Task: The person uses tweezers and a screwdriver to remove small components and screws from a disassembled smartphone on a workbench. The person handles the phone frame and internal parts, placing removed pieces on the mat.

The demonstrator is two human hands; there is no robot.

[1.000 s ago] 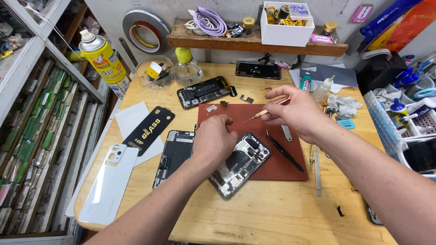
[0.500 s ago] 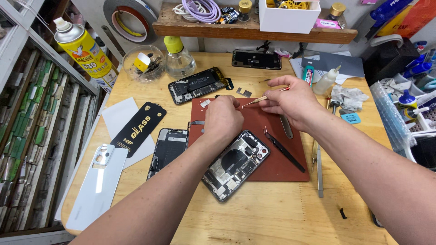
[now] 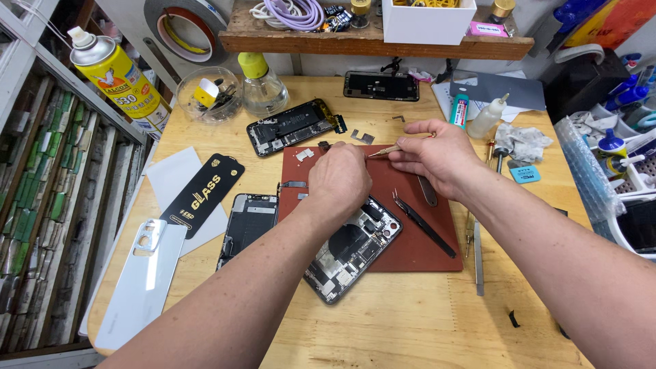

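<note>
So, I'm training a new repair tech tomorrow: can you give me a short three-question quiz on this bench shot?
1. True or false: the black tweezers lie on the red mat.
2. What does the right hand hold? A) a thin wooden-coloured stick B) a spray can C) a cloth
3. Fill in: the opened phone lies partly on the mat, below the ____ hand.

Key: 1 true. 2 A, the stick. 3 left; the left hand hovers at the mat's top, fingers curled down.
</note>
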